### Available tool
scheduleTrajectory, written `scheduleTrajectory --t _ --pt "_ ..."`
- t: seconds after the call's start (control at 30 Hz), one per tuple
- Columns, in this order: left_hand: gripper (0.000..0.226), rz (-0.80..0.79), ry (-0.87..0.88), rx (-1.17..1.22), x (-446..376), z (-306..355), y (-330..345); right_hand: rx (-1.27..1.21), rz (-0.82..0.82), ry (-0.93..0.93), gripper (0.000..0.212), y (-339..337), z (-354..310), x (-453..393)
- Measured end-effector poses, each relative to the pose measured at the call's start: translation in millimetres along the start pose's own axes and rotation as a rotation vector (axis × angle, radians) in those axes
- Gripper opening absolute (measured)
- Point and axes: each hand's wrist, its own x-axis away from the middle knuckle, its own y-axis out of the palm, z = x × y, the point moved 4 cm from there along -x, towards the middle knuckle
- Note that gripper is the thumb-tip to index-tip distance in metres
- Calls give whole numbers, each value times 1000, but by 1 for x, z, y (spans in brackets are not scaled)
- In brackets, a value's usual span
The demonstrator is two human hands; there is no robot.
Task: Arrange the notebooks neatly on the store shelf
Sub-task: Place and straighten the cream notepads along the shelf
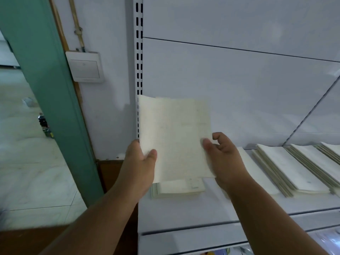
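Two hands [139,162] [223,155] hold one notebook [174,137] above shelf [202,208].

Notebook stacks [301,168] lie on shelf [202,210], right of switch [85,66].

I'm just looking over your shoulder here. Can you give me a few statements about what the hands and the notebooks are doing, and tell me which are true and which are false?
1. Both hands hold one pale notebook above the shelf. True: left hand on its left edge, right hand on its right.
2. The shelf beneath the held notebook is bare. False: a small stack lies right under it.
3. More notebook stacks lie on the shelf to the right. True.
4. The notebooks on the right stand upright. False: they lie flat, overlapping.
5. A wall switch is mounted left of the shelving. True.
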Motion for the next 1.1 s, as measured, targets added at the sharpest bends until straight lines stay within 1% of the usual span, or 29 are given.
scheduleTrajectory --t 0.03,0.07,0.1,0.13,0.2,0.23,0.3,0.33,0.4,0.43,0.5,0.63,0.83,1.0,1.1 --pt "46 -37 7 0 0 4 6 -109 -38 -2 17 -2 -5 6" --pt "39 -85 5 51 0 9 11 -146 -62 3 23 -6 -9 10" --pt "27 -130 -7 113 0 13 17 -160 -69 12 27 -11 -12 12" --pt "20 -167 -12 148 0 18 24 -186 -54 31 28 -19 -13 12" --pt "19 -230 12 115 4 23 44 -243 -12 87 25 -39 -13 11" --pt "19 -257 36 71 8 25 56 -221 13 103 23 -50 -14 9" --pt "20 -297 95 1 21 32 83 -25 92 72 22 -79 -18 6" --pt "20 -307 114 3 27 35 98 85 134 47 26 -95 -18 5" --pt "16 -302 129 17 39 44 129 204 200 15 29 -126 -17 7" --pt "13 -291 138 20 44 49 145 214 218 -5 30 -142 -13 8" --pt "9 -269 148 41 54 61 182 171 260 -34 24 -179 -5 12" --pt "10 -283 188 16 75 89 276 183 372 -29 19 -277 14 10" --pt "11 -316 183 -9 114 132 429 193 375 4 18 -433 42 -8" --pt "15 -310 108 -26 119 155 523 132 316 199 16 -528 77 -52" --pt "13 -354 109 -29 110 169 574 284 273 226 25 -578 93 -85"
